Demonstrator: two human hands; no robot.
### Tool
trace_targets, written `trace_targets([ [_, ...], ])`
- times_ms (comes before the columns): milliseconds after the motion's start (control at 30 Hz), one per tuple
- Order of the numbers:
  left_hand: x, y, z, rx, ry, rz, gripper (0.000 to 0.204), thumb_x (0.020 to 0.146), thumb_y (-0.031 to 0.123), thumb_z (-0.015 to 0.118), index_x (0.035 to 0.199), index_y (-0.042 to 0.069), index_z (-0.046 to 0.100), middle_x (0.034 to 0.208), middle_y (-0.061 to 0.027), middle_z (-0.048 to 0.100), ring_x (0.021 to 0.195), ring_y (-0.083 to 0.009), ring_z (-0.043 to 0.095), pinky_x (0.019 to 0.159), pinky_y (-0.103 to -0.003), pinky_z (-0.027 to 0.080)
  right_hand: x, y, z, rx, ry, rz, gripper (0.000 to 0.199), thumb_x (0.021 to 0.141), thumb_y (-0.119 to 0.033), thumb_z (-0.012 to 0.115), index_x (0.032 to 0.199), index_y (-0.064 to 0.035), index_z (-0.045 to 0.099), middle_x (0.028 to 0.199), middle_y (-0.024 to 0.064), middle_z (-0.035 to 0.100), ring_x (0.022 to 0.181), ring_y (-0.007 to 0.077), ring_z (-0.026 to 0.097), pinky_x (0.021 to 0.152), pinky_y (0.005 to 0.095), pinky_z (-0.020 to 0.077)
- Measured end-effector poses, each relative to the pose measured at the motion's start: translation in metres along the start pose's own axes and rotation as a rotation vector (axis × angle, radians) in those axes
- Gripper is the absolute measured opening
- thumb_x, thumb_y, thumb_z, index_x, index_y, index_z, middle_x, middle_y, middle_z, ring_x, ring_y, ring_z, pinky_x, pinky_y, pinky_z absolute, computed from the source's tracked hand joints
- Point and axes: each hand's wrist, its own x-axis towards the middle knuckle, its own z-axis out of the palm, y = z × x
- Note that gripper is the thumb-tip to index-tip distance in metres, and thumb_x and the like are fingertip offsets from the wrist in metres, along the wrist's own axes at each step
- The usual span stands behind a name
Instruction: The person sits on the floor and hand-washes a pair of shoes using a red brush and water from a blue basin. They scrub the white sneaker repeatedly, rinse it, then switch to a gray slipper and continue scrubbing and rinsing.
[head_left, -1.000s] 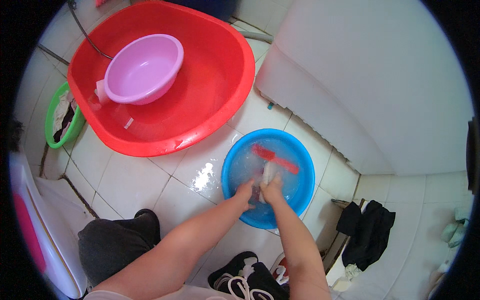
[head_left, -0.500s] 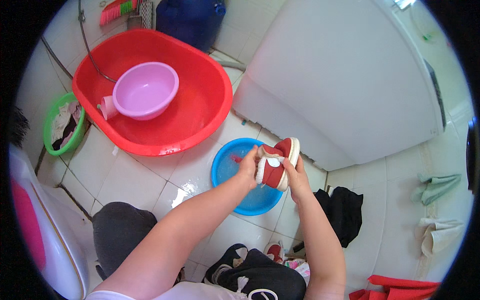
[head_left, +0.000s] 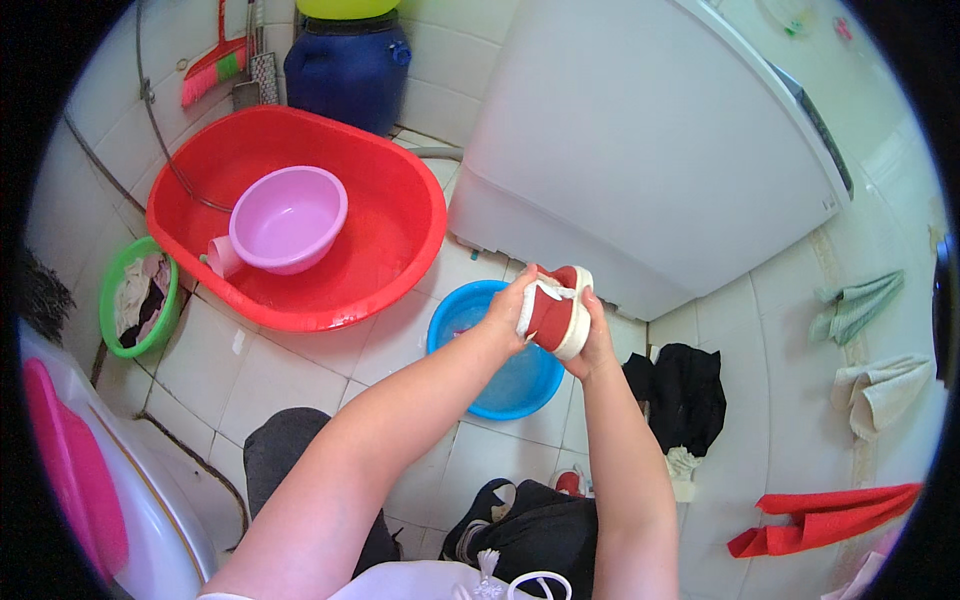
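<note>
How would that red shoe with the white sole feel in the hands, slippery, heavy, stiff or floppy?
The red shoe is held above the blue basin of water, so it is probably wet and somewhat slippery. Likely soaked, it may weigh more than it looks. It keeps its shape between the left hand and right hand, so the thick white sole seems fairly stiff.

A red tub fills the upper left of the frame on a tiled floor, a pink basin inside it. A blue drum and a brush stand along the top edge, a white washing machine at upper right. A green basket of cloths sits at far left. A black cloth lies right of centre, grey towels and a red cloth at right.
</note>
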Motion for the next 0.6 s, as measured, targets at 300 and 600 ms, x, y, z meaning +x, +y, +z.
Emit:
trace_targets([
  [300,-0.034,0.038,0.019,0.208,0.179,-0.181,0.087,0.084,0.085,0.031,0.142,0.022,0.042,0.148,-0.0142,0.039,0.132,-0.0387,0.043,0.104,-0.068,0.031,0.005,0.001,0.035,-0.888,0.309,-0.502,0.101,0.074,-0.026,0.08,0.153,-0.0047,0.02,0.141,0.0241,0.046,0.128,0.0344,0.05,0.105,0.0406,0.0422],
  [600,-0.008,0.027,0.027,-0.07,0.059,-0.014,0.041,0.101,0.038,0.035,0.123,0.012,0.057,0.119,-0.011,0.061,0.107,-0.0302,0.061,0.092,-0.05,0.05,0.001,-0.012,0.063,-1.426,0.453,-0.275,0.096,0.075,-0.048,0.074,0.154,-0.0177,0.028,0.134,0.0263,0.045,0.126,0.0418,0.045,0.107,0.045,0.0384],
])
